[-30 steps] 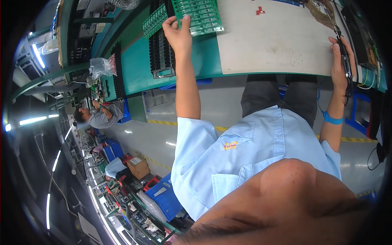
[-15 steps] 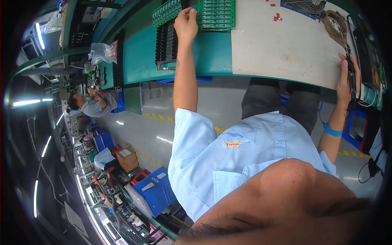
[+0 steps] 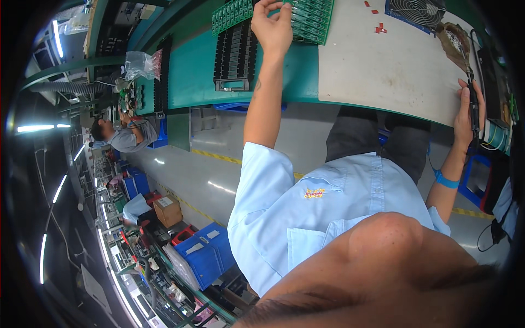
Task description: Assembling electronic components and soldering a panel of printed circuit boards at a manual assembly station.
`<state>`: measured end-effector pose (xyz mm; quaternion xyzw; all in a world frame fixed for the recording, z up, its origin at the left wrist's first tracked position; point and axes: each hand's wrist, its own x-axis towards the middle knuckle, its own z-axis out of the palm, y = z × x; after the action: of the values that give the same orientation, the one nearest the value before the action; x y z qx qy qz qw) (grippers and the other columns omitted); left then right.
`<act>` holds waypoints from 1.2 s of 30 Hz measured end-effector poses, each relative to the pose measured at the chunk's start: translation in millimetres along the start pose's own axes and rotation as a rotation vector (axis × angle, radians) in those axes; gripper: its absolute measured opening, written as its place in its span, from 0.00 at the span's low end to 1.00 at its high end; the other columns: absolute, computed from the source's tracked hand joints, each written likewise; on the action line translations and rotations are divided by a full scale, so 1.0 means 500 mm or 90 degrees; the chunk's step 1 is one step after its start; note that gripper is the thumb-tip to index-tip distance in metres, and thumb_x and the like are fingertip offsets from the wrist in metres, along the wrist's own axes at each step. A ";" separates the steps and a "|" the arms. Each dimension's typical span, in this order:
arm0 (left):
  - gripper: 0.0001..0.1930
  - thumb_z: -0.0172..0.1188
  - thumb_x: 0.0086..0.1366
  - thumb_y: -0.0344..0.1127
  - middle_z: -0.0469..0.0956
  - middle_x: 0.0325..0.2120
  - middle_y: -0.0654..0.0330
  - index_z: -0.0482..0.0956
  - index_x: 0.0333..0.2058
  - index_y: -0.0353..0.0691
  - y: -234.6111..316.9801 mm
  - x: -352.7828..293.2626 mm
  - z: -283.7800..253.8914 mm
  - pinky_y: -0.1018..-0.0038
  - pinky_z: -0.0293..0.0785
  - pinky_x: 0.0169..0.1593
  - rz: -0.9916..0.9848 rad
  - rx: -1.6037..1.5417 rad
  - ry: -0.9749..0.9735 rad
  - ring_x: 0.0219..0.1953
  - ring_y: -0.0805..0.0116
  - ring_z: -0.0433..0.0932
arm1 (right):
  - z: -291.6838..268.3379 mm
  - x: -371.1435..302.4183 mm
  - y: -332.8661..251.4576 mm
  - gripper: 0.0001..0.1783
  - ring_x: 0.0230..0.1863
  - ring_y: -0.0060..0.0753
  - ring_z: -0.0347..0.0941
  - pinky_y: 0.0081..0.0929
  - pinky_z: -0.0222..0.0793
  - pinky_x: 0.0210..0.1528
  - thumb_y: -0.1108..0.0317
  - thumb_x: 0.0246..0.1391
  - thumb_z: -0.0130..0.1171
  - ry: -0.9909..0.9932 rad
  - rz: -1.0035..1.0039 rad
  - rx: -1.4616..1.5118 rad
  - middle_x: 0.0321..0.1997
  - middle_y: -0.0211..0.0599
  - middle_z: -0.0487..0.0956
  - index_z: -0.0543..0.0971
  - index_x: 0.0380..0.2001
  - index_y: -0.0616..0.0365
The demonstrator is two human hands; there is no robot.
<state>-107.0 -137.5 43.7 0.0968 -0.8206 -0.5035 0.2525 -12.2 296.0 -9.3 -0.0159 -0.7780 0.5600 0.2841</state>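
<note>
Fingertips of my left hand (image 3: 273, 30) pinch the left edge of a green circuit board panel (image 3: 310, 21) at the top of the view; the exact contact is partly hidden. Left of that hand, another green board panel (image 3: 231, 16) lies over the far end of a black slotted rack (image 3: 234, 60). At the right edge of the bench, my right hand (image 3: 466, 116) is closed round a black soldering iron (image 3: 473, 104). Its thin end points toward a brown stained dish (image 3: 454, 42).
A pale mat (image 3: 377, 65) covers the right part of the green bench (image 3: 188, 71). Small red pieces (image 3: 381, 28) and a fan with a round guard (image 3: 418, 10) lie at its far side. A clear plastic bag (image 3: 139, 65) sits left. Another person (image 3: 134, 135) works farther left.
My left hand has moved right, away from the left panel, and the right panel has shifted and tilted with it. My right hand keeps its grip. The whole view has shifted slightly.
</note>
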 end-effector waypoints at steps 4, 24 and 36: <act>0.17 0.62 0.65 0.23 0.80 0.37 0.57 0.75 0.52 0.32 0.085 -0.034 -0.035 0.78 0.76 0.39 0.146 -0.090 0.106 0.34 0.71 0.79 | 0.005 0.005 0.011 0.18 0.41 0.27 0.82 0.22 0.77 0.50 0.69 0.65 0.61 -0.020 0.002 0.018 0.46 0.42 0.87 0.77 0.56 0.62; 0.16 0.67 0.57 0.30 0.83 0.35 0.54 0.80 0.45 0.38 -0.033 -0.060 0.068 0.67 0.78 0.36 0.512 0.502 0.015 0.31 0.54 0.81 | -0.003 -0.002 -0.001 0.18 0.41 0.26 0.81 0.21 0.76 0.49 0.69 0.66 0.60 -0.015 0.000 0.016 0.46 0.42 0.87 0.76 0.56 0.62; 0.20 0.62 0.63 0.47 0.83 0.36 0.49 0.83 0.40 0.34 -0.139 0.104 -0.122 0.55 0.73 0.48 0.388 0.497 0.168 0.39 0.50 0.80 | -0.003 0.006 0.005 0.18 0.39 0.26 0.80 0.21 0.77 0.49 0.69 0.66 0.60 -0.015 -0.012 -0.016 0.46 0.43 0.87 0.76 0.57 0.62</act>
<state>-126.9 -239.2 21.4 0.0030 -0.8997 -0.0462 0.4340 -14.8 299.2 -9.8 -0.0053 -0.7884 0.5477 0.2799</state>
